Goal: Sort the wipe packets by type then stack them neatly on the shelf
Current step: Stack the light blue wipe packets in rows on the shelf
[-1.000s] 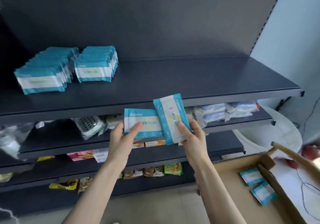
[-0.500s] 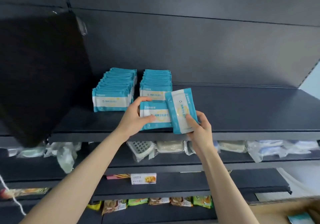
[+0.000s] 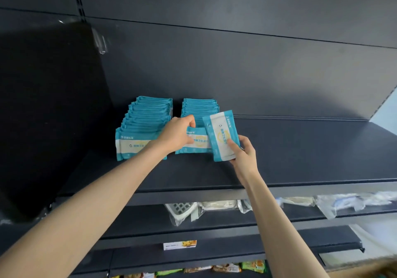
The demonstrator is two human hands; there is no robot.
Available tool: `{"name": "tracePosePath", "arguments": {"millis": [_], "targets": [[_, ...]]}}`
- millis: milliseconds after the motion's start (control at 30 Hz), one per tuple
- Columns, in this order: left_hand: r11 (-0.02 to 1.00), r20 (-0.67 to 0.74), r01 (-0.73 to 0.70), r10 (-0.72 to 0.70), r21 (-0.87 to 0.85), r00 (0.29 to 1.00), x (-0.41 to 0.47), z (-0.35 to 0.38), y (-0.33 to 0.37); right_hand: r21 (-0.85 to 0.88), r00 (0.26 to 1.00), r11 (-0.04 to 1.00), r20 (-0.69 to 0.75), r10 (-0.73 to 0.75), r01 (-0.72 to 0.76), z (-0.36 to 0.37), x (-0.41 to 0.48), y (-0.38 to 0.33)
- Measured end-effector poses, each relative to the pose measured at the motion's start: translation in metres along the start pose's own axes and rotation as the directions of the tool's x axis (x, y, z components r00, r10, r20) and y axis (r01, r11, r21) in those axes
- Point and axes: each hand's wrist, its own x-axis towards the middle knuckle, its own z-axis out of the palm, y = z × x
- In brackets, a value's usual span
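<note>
Two rows of teal-and-white wipe packets stand upright on the dark shelf (image 3: 300, 159): a left row (image 3: 146, 118) and a right row (image 3: 200, 108). My left hand (image 3: 177, 135) grips a packet (image 3: 198, 141) held lengthwise at the front of the right row, its lower edge at the shelf surface. My right hand (image 3: 245, 155) holds a second packet (image 3: 221, 135) turned on end, just right of the first and overlapping its end. Both forearms reach up from below.
A dark side panel (image 3: 49, 116) closes the shelf on the left, with a back wall behind the rows. The shelf runs on to the right of the packets. Lower shelves hold bagged items (image 3: 182, 210), a small box (image 3: 180, 245) and snack packs (image 3: 225, 268).
Both hands rose from below the shelf edge and reached in over the shelf. The left-hand packet came to the front of the right row; the view tilted up and left.
</note>
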Motion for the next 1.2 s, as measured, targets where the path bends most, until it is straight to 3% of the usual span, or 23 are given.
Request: {"name": "tracePosePath", "arguments": {"millis": [133,333,533,633,733,833,933,1100,1200], "targets": [[0.966,0.008,-0.055,0.055,0.252,0.998,0.013,0.004,0.0,-0.075,1.0,0.997,0.007,-0.011,0.011,0.0,0.017,0.002],[0.862,-0.113,-0.118,0.199,0.493,0.974,0.023,0.017,-0.012,-0.254,0.986,0.955,-0.02,-0.164,0.153,-0.007,0.036,0.006],[0.89,-0.134,-0.138,0.216,0.435,0.967,0.023,0.001,-0.02,-0.437,0.94,0.834,0.107,-0.323,0.337,-0.003,0.043,-0.002],[0.893,-0.065,-0.177,0.223,0.413,0.973,0.02,-0.004,-0.022,-0.592,0.901,0.684,0.211,-0.379,0.427,0.011,0.046,-0.004],[0.87,-0.035,-0.216,0.258,0.443,0.966,0.018,-0.001,-0.023,-0.692,0.789,0.436,0.328,-0.519,0.575,0.024,0.052,0.003],[0.837,-0.031,-0.246,0.298,0.488,0.954,0.019,0.006,-0.024,-0.753,0.71,0.247,0.38,-0.592,0.61,0.029,0.058,0.01],[0.768,-0.044,-0.278,0.369,0.576,0.928,0.02,0.012,-0.026,-0.772,0.705,0.209,0.387,-0.594,0.6,0.027,0.061,0.011],[0.733,-0.054,-0.285,0.402,0.617,0.914,0.02,0.015,-0.025,-0.817,0.819,0.178,0.481,-0.313,0.548,0.012,0.058,0.011],[0.727,-0.054,-0.287,0.407,0.623,0.912,0.018,0.015,-0.021,-0.821,0.819,0.163,0.486,-0.305,0.547,0.008,0.059,0.011]]}}
